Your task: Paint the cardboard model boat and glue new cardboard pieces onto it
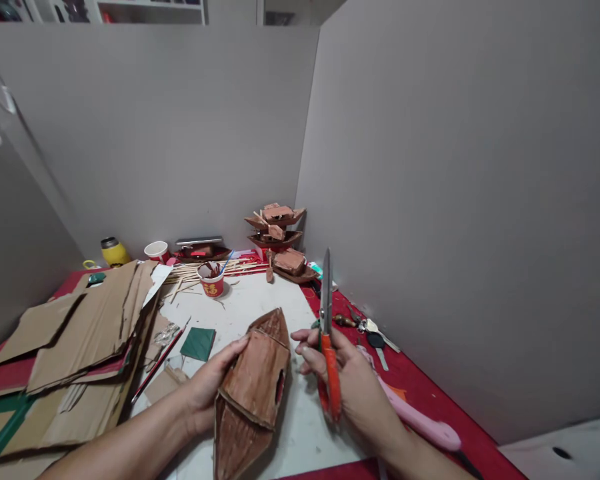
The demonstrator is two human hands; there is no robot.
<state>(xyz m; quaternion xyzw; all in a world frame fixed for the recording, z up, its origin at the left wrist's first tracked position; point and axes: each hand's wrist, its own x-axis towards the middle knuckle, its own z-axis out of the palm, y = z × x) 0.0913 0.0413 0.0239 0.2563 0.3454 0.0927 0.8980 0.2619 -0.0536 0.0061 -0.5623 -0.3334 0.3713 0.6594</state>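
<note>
A brown cardboard model boat [253,390] with a roofed cabin lies on the white sheet in front of me. My left hand [211,383] grips its left side, fingers curled round the cabin edge. Just right of the boat, my right hand [347,383] is closed on a pair of orange-handled scissors [327,333]. Their blades are together and point straight up.
Sheets of cut cardboard [80,333] pile up at the left. A red paper cup [211,280] with brushes, wooden sticks [200,270], and stacked model boats [276,230] stand at the back. A pink-handled knife [420,420] and keys [373,330] lie at the right by the grey partition.
</note>
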